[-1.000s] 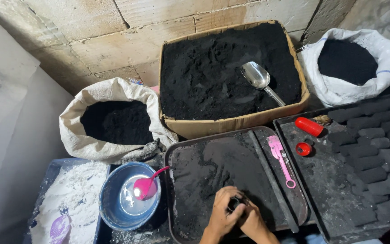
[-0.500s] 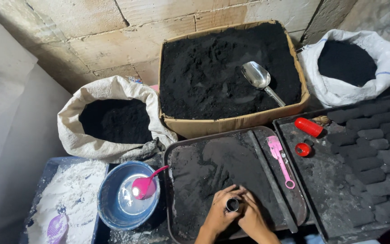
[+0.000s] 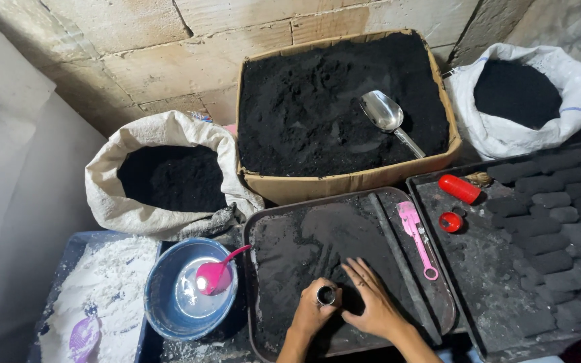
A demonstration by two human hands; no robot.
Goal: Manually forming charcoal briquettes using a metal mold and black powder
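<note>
We are looking down at our two hands working over a dark tray spread with black powder; our left hand is wrapping its fingers around a small metal tube, standing upright on the tray near its front edge; our right hand is lying just beside the tube, fingers spread wide and flat on the powder, gripping nothing; a pink tool is resting along the tray's right side; left of the tray, a blue bowl is holding a pink spoon, with white powder beside it; behind, a cardboard box of black powder is carrying a metal scoop, flanked by a beige sack and a white sack; to the right, a second tray is holding rows of black briquettes and a red cylinder.
</note>
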